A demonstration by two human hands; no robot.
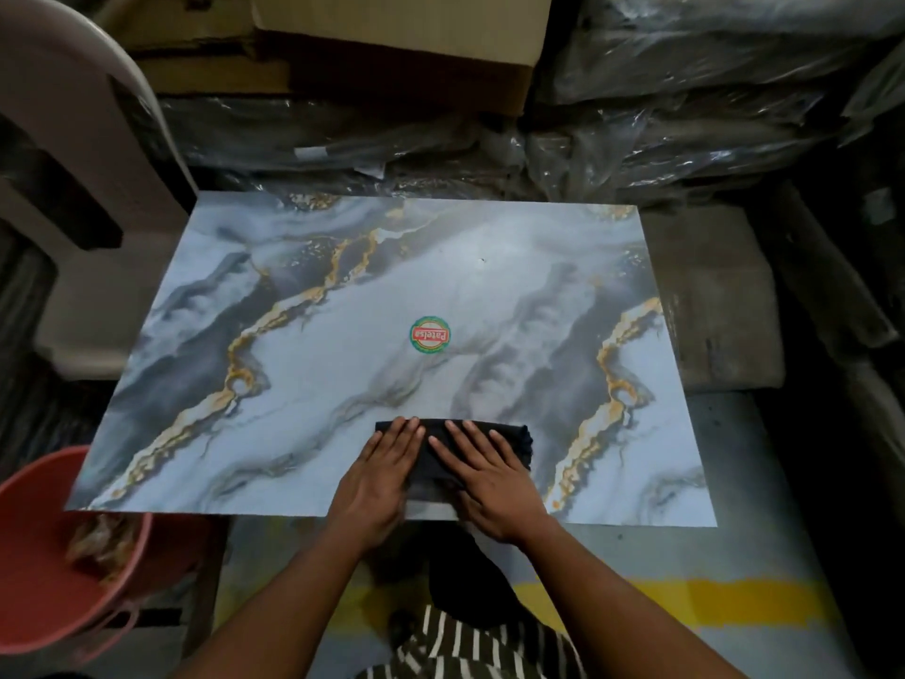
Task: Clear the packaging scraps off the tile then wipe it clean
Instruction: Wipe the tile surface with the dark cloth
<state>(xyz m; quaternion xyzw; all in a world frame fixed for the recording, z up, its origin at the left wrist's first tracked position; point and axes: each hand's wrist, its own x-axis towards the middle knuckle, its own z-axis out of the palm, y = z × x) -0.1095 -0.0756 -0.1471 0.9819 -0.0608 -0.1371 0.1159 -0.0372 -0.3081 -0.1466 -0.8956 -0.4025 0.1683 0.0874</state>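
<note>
A large marble-patterned tile (313, 365) in grey, white and gold lies flat in front of me, with a round green and red sticker (430, 334) near its middle. A folded dark cloth (514, 441) rests on the tile near its front edge. My left hand (379, 475) and my right hand (492, 482) both lie flat on the cloth, fingers spread, pressing it against the tile. No scraps show on the tile surface.
A pink bucket (44, 570) holding crumpled scraps stands at the lower left. A pale plastic chair (63, 139) is at the far left. Cardboard boxes (392, 46) and plastic-wrapped bundles (685, 115) are stacked behind the tile. The floor has a yellow stripe (710, 605).
</note>
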